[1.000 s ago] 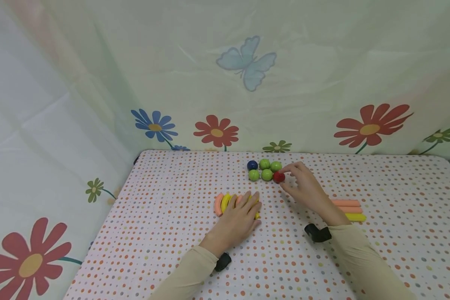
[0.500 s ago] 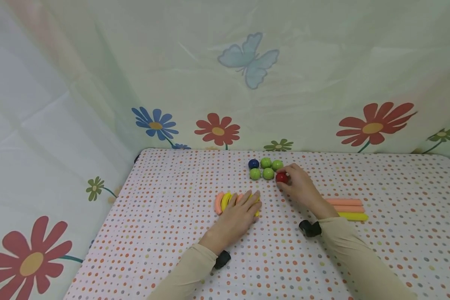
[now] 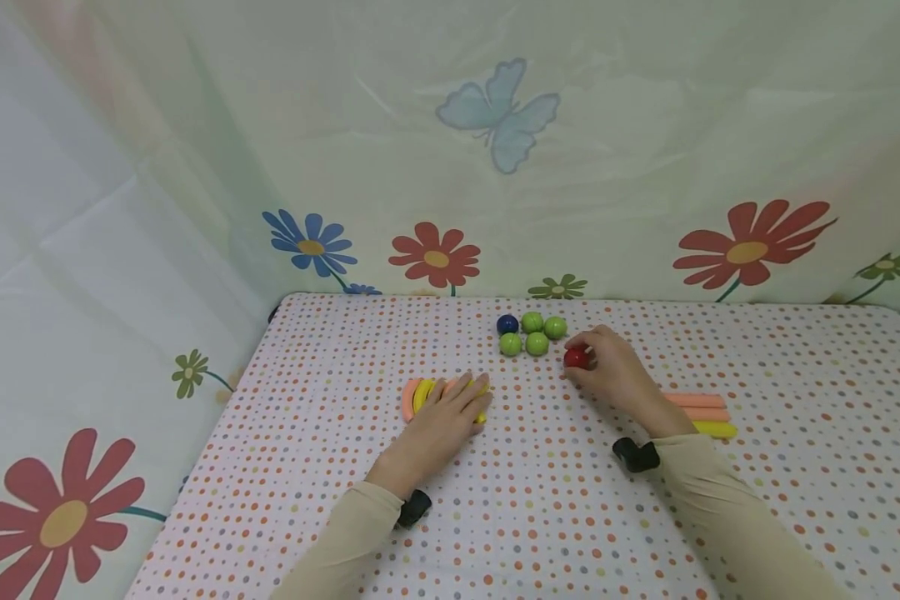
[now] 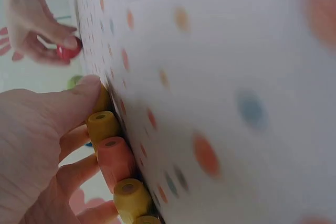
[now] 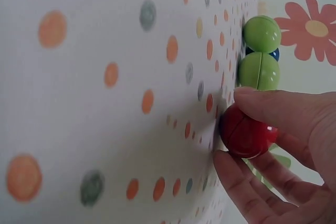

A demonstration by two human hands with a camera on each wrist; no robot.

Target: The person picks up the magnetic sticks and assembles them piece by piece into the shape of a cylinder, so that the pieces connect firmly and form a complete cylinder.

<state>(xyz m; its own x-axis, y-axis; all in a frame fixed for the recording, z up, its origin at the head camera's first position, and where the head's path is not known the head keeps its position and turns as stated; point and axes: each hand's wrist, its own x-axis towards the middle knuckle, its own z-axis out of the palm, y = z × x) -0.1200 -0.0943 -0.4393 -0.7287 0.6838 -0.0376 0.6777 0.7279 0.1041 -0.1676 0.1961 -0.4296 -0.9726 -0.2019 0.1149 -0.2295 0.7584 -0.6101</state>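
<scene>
In the head view my left hand [image 3: 437, 427] lies with spread, fairly straight fingers over a row of curved yellow pieces [image 3: 422, 395] and curved orange pieces [image 3: 408, 402], partly hiding them. The left wrist view shows its thumb against the end yellow piece, with an orange piece [image 4: 115, 162] farther along. My right hand [image 3: 617, 379] pinches a glossy red ball [image 5: 244, 134] between thumb and fingers, at or just above the cloth. Several green balls [image 3: 536, 343] and a dark blue ball [image 3: 507, 325] sit close together, left of the red one.
Right of the right hand lie two straight orange sticks [image 3: 697, 400] and a yellow stick [image 3: 714, 430], partly behind the wrist. Dotted cloth [image 3: 285, 467] covers the table. A flowered curtain [image 3: 607, 167] hangs along the back and left.
My right hand has taken hold of the red ball and drawn it rightward, away from the green balls. My left hand and the curved row under it have shifted left.
</scene>
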